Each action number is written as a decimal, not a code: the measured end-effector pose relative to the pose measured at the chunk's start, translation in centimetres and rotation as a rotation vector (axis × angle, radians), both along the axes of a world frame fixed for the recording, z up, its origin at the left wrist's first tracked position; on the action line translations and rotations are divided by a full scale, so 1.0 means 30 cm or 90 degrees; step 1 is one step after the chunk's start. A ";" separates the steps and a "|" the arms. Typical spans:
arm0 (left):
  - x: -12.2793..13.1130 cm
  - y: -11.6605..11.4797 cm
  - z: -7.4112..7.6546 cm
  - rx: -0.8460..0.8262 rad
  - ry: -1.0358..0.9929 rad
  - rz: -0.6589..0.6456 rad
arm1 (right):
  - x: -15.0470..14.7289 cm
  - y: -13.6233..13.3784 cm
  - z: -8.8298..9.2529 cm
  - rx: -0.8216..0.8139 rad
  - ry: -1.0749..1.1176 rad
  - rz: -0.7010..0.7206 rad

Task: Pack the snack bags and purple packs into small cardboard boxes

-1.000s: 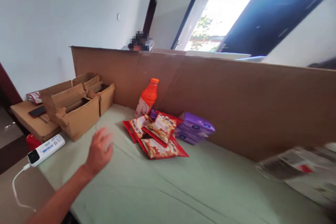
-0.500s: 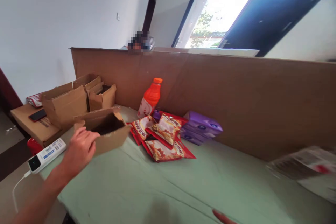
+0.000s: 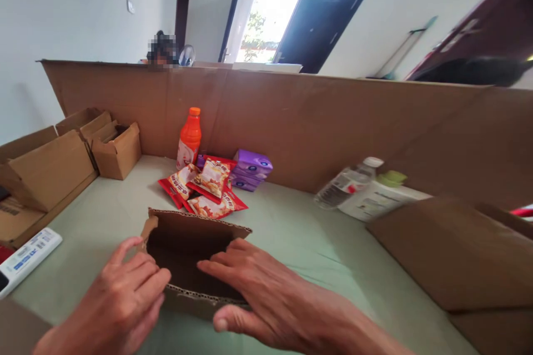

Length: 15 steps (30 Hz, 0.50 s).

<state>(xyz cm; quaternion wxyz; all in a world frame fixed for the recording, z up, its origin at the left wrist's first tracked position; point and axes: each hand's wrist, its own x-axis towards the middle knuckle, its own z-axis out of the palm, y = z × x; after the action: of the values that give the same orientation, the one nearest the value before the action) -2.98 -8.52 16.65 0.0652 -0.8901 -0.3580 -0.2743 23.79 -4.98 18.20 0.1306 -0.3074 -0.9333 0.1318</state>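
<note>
A small open-topped cardboard box (image 3: 200,222) stands on the green cloth close in front of me, its dark inside showing. At its left end my left hand (image 3: 125,294) grips the wall, fingers bent and index finger along the left flap. My right hand (image 3: 258,288) lies over the box's right end, its fingers stretched over the opening and its thumb spread apart outside the near wall. Just behind the box are several red snack packets (image 3: 212,183). An orange bottle (image 3: 190,136) stands upright behind them, beside purple tissue packs (image 3: 252,166).
More open cardboard boxes (image 3: 116,150) stand at the left, near a white device (image 3: 31,260). On the right lie a clear plastic bottle (image 3: 350,183), a white container with a green cap (image 3: 375,199) and a larger cardboard box (image 3: 437,249). A cardboard partition (image 3: 291,105) crosses behind; a person (image 3: 144,61) is beyond it.
My left hand has brought the box from the left to the middle front. My right hand has come in from the lower edge to the box's right end. The view has swung right.
</note>
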 end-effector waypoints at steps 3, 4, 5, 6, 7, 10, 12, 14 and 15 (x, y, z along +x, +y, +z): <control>-0.065 0.003 -0.021 0.029 -0.021 0.033 | 0.074 -0.007 -0.037 0.048 -0.025 -0.057; -0.086 0.004 -0.033 0.033 -0.032 0.040 | 0.109 -0.018 -0.052 0.059 -0.026 -0.066; -0.105 0.005 -0.047 0.037 -0.047 0.045 | 0.142 -0.033 -0.069 0.065 -0.023 -0.074; -0.121 0.005 -0.062 0.040 -0.067 0.051 | 0.172 -0.049 -0.088 0.068 -0.021 -0.083; -0.133 0.005 -0.078 0.042 -0.091 0.063 | 0.196 -0.066 -0.110 0.071 -0.015 -0.094; -0.143 -0.002 -0.128 0.020 -0.173 0.110 | 0.225 -0.108 -0.200 0.086 0.012 -0.128; -0.136 -0.008 -0.166 -0.005 -0.210 0.132 | 0.216 -0.123 -0.273 0.119 0.057 -0.151; -0.125 -0.012 -0.203 -0.018 -0.226 0.137 | 0.195 -0.123 -0.339 0.162 0.117 -0.173; -0.120 -0.012 -0.219 -0.022 -0.229 0.133 | 0.184 -0.119 -0.363 0.182 0.145 -0.179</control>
<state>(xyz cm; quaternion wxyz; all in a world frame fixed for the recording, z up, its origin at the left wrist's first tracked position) -6.57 -8.87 10.08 0.0127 -0.7856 -0.4592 -0.4145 29.30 -8.56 7.32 0.2944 -0.3962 -0.8696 0.0124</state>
